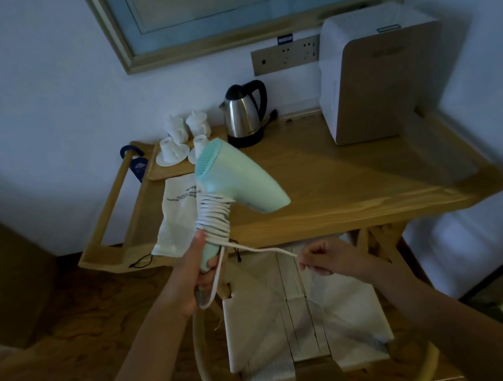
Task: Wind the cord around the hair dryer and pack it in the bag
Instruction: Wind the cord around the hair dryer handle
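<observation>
A mint-green hair dryer (236,179) is held up over the table's front edge, nozzle pointing right. My left hand (195,270) grips the bottom of its handle. The white cord (214,221) is coiled in several turns around the handle, and a loose length runs right to my right hand (325,259), which pinches it taut below the table edge. Another loop of cord hangs down under my left hand. The white drawstring bag (173,219) lies flat on the table behind the dryer, its black drawstring over the front edge.
The wooden table (354,184) carries a steel kettle (244,115), white cups on a tray (179,142) and a white appliance (378,76). A chair with a woven seat (303,317) stands under my hands. Wall sockets (285,54) sit behind the kettle.
</observation>
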A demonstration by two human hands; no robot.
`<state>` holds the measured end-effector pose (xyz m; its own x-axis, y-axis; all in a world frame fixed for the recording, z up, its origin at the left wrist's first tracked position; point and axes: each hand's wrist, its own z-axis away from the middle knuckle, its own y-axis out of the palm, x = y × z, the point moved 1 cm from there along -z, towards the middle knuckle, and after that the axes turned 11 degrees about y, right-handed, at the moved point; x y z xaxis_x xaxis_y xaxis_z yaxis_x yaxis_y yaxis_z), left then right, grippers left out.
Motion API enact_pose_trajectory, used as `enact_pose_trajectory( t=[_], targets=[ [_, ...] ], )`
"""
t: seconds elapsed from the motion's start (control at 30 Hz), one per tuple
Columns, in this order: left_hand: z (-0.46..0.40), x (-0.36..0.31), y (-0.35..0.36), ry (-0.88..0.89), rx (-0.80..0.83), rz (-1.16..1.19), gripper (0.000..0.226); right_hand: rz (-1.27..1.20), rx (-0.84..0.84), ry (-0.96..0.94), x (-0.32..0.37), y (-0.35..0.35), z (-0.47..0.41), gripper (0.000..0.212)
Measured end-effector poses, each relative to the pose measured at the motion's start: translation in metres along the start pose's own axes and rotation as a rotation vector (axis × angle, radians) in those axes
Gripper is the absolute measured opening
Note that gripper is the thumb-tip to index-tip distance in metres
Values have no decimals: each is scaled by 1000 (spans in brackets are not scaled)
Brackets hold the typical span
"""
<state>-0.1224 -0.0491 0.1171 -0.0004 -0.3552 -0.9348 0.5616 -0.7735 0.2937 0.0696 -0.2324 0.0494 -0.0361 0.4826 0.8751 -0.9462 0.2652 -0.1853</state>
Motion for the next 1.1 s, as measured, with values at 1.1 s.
enact_pose_trajectory(
  t=[1.1],
  targets=[
    [-7,24,19,-124,-33,151,28,571,-472,-484,75,37,31,14]
  ],
)
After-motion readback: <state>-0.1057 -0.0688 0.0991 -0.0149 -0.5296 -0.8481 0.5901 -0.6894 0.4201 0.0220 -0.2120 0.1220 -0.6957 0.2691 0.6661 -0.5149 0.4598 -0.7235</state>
